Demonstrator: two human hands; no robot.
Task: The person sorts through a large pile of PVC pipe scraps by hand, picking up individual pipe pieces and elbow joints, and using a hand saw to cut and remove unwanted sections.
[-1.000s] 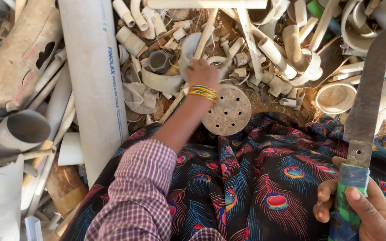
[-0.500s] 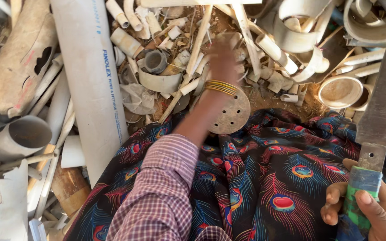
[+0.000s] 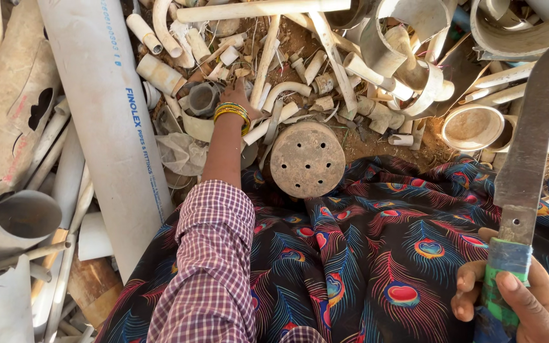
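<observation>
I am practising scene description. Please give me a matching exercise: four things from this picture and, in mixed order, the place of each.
Things:
1. knife
2. bangles
3. perforated round cap
4. large white pipe

Places:
a. on the left wrist
b. at the edge of the patterned cloth
c. lying at the far left
d. upright in the right hand

Pairs: 1-d, 2-a, 3-b, 4-c

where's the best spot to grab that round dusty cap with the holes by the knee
Probably by the rim of the round perforated cap, from above, fingers spread across its far and near edges. It lies flat with its holed face up against the patterned cloth, so the sides are the only graspable part. The left hand is nearest it.
</observation>
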